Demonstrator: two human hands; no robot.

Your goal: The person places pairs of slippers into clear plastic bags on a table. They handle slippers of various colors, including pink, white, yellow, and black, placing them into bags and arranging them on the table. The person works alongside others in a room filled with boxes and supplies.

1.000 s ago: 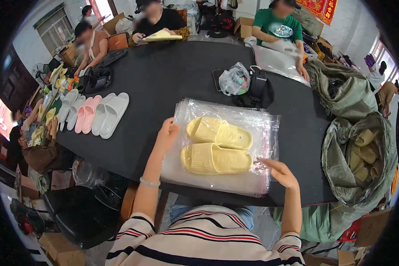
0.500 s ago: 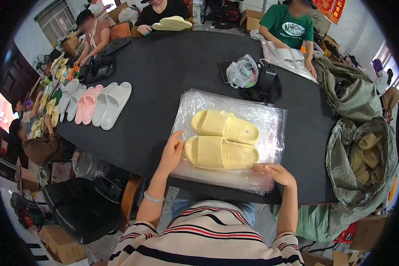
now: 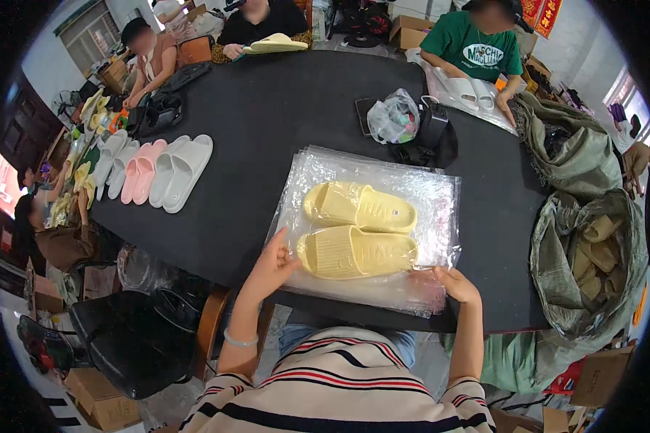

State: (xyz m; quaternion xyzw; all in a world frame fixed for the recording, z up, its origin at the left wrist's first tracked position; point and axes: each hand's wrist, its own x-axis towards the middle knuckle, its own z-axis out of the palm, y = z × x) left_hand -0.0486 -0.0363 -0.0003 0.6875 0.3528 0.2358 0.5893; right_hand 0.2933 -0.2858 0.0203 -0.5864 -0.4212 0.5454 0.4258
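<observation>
A pair of pale yellow slide slippers [image 3: 386, 254] lies side by side, toes to the left, with clear plastic over them. Under and around them is a stack of clear plastic bags [image 3: 440, 216] on the black table. At the slippers' left end, my left hand [image 3: 267, 268] rests by the plastic edge, its index finger and thumb apart. My right hand [image 3: 456, 284] pinches the near right edge of the plastic bag, close to the heel of the nearer slipper; part of its grip is hidden.
Grey and pink slippers [image 3: 184, 173] stand in a row at the table's left. A knotted plastic bag [image 3: 393, 119] and a black device [image 3: 435, 126] lie beyond the stack. Sacks [image 3: 592, 267], one holding slippers, stand at right. Several people work around the table.
The yellow slippers have shifted slightly left and now show glossy plastic over them. My left hand has moved down and left, its fingers parting; my right hand has moved slightly right.
</observation>
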